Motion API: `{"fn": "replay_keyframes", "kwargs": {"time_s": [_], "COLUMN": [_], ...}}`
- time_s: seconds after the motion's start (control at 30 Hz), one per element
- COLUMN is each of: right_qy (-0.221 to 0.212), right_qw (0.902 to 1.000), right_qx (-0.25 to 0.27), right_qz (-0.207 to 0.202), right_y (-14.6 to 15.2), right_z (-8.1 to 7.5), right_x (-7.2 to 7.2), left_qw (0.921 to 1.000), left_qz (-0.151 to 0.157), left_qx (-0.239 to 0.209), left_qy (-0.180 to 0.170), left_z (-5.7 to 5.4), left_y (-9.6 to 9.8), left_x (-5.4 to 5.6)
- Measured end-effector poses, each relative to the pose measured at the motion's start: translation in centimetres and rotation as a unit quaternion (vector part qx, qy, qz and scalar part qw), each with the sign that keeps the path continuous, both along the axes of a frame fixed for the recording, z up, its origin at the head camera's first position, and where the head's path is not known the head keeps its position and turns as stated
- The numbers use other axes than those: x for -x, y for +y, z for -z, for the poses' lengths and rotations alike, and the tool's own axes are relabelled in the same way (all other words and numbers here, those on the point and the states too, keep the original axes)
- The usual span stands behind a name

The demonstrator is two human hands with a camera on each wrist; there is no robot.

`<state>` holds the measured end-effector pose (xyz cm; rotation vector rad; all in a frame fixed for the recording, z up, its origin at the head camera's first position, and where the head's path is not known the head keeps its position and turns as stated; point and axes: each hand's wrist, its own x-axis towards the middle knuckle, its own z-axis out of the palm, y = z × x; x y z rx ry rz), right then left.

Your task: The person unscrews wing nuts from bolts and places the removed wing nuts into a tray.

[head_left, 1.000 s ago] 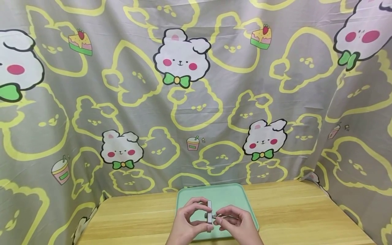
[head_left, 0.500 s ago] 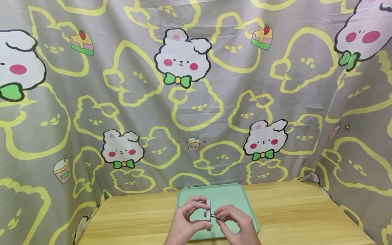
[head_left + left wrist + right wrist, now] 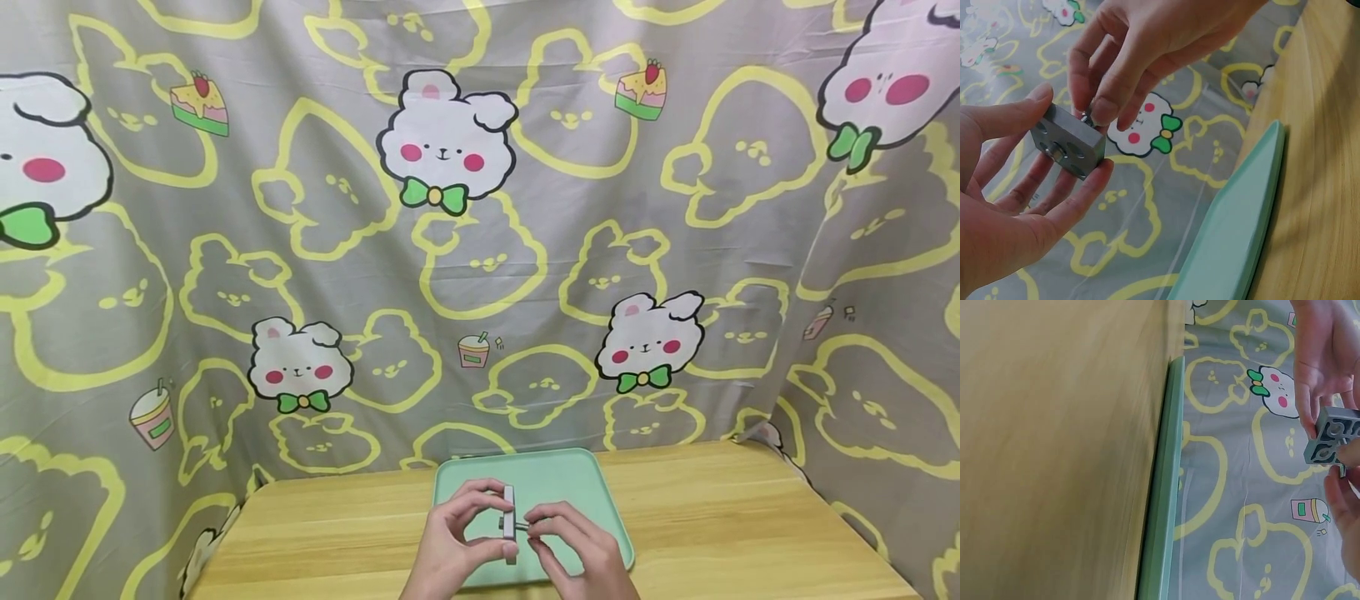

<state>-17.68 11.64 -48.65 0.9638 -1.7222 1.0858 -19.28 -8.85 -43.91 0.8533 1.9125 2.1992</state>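
Note:
My left hand (image 3: 456,546) grips a small grey block (image 3: 509,515) by its edges, thumb below and fingers above, holding it upright over a mint-green tray (image 3: 558,475). In the left wrist view, the block (image 3: 1075,132) shows a flat face with several round holes. Its opposite face, in the right wrist view, has hollowed pockets around rings. A thin metal bolt (image 3: 522,526) sticks out of the block's right side, and a darker knob shows on the left side. Fingertips of my right hand (image 3: 583,546) pinch the bolt's outer end.
The tray lies on a wooden table (image 3: 720,517), which extends to both sides. Behind and beside the table hangs a grey curtain (image 3: 480,292) printed with yellow outlines and white bunny faces.
The block has shifted slightly left and up with my left hand. My right fingers have changed their curl around the bolt, and more of its shank shows than a second ago.

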Motion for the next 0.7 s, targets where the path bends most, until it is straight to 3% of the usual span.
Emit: {"fn": "replay_keyframes", "kwargs": {"time_s": [0.13,0.23,0.3,0.37,0.47,0.53,0.7], "right_qy": [-0.073,-0.170,-0.265,-0.357,-0.455,-0.490,-0.551], "right_qw": [0.9973,0.9839,0.9591,0.9221,0.8674,0.8438,0.7987], "right_qx": [0.011,0.049,0.096,0.145,0.196,0.205,0.202], "right_qz": [-0.001,-0.022,-0.022,-0.029,-0.045,-0.074,-0.132], "right_y": [0.1,0.1,0.0,0.2,0.5,1.0,1.5], "right_z": [-0.4,-1.0,-1.5,-2.1,-2.5,-2.6,-2.4], "right_x": [-0.5,-1.0,-1.3,-1.5,-1.4,-1.1,-0.7], "left_qw": [1.0000,0.9999,0.9998,0.9997,0.9997,0.9996,0.9994], "left_qz": [-0.003,-0.011,-0.017,-0.021,-0.023,-0.023,-0.021], "left_qx": [-0.004,-0.002,0.002,0.005,0.009,0.013,0.024], "left_qy": [0.004,-0.003,-0.006,-0.004,0.002,0.007,0.012], "left_z": [0.0,-0.1,-0.2,-0.2,-0.1,-0.1,0.2], "left_y": [0.0,0.0,0.2,0.2,0.3,0.3,0.5], "left_x": [0.0,-0.1,-0.1,-0.1,-0.1,-0.1,-0.2]}}
